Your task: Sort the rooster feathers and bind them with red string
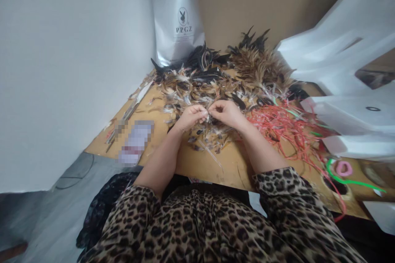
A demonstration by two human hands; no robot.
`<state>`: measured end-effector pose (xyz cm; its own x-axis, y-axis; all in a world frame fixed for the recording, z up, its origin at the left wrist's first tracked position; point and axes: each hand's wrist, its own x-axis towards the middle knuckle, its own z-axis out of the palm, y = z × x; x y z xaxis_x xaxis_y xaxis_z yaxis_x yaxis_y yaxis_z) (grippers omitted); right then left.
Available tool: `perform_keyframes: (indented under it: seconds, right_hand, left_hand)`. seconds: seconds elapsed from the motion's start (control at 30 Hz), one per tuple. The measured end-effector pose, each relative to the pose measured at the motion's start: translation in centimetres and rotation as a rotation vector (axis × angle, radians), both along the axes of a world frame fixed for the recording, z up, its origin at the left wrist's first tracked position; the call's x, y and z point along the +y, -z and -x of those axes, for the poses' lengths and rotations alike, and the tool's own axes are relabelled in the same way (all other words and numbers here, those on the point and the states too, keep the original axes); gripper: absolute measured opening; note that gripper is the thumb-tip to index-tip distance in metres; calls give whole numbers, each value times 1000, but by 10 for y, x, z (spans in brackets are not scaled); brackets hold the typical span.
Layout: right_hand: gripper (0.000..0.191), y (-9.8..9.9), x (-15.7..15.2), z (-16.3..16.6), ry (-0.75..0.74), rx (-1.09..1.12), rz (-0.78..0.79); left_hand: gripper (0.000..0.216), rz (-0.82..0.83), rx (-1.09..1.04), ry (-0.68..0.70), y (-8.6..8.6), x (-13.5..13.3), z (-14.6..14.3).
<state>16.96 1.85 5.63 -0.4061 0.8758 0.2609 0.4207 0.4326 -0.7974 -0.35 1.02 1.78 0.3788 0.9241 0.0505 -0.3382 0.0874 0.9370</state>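
Note:
My left hand (pixel 194 117) and my right hand (pixel 227 113) meet fingertip to fingertip above the near side of a feather pile (pixel 191 88). Both are closed in a pinch on what looks like a small feather (pixel 207 118), mostly hidden by the fingers. The pile mixes brown, black and whitish feathers. Beneath my wrists, short loose feathers (pixel 212 140) with dark tips lie scattered on the wooden table (pixel 200 160).
Tangled red strips (pixel 286 127) lie to the right, near a green strip (pixel 354 181) and a pink ring (pixel 344 168). Brown feather bunches (pixel 259 65) and a silvery bag (pixel 179 20) stand behind. A blurred-out phone-like object (pixel 135 144) lies left. White machine-like housing (pixel 354 119) borders the right.

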Motion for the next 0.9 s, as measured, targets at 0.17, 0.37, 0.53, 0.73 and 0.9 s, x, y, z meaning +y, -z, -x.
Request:
perform_keyframes:
  seconds: [0.17, 0.37, 0.53, 0.73, 0.9]
  right_hand:
    - [18, 0, 1, 1, 1, 77, 181]
    - [15, 2, 2, -1, -29, 109, 197]
    - [16, 3, 4, 0, -35, 69, 90]
    - [25, 5, 3, 2, 12, 100, 136]
    - [17, 5, 2, 3, 43, 0, 15]
  left_hand:
    - [28, 47, -28, -30, 2, 2, 1]
    - [29, 117, -42, -78, 4, 6, 3]
    - [29, 113, -42, -79, 4, 7, 4]
    - [27, 78, -38, -46, 6, 6, 4]
    - [27, 52, -16, -38, 7, 7, 4]
